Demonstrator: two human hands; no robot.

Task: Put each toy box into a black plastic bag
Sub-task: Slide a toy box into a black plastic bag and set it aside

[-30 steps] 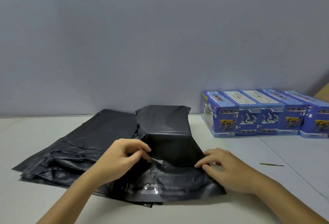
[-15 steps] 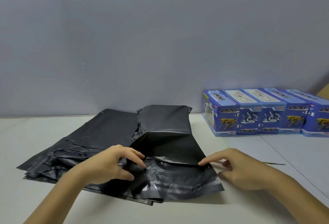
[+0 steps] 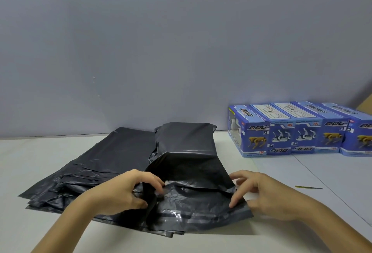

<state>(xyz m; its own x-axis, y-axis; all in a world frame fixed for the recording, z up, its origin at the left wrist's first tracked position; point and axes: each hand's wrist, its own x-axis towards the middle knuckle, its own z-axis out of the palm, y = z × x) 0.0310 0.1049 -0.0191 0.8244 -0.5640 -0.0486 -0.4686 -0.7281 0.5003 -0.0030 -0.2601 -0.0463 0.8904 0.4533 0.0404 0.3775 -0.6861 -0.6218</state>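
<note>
A black plastic bag (image 3: pixel 187 152) with a box-shaped bulge inside lies on a stack of flat black bags (image 3: pixel 96 168) in the middle of the table. Its loose open end (image 3: pixel 191 210) points toward me. My left hand (image 3: pixel 124 190) pinches the bag's left edge near the opening, fingers curled round the plastic. At the bag's right edge my right hand (image 3: pixel 261 194) has its thumb on the plastic and its fingers spread. Several blue toy boxes (image 3: pixel 302 130) printed DOG stand in a row at the back right.
The white table (image 3: pixel 302 172) meets a grey wall close behind the bags and boxes. A thin green strip (image 3: pixel 308 187) lies on the table right of my right hand. A brown cardboard corner (image 3: pixel 365 106) shows at the far right edge.
My right hand has moved out to the bag's right edge and spread its fingers. My left hand has slid lower along the left edge, still pinching the plastic. The flap lies flatter.
</note>
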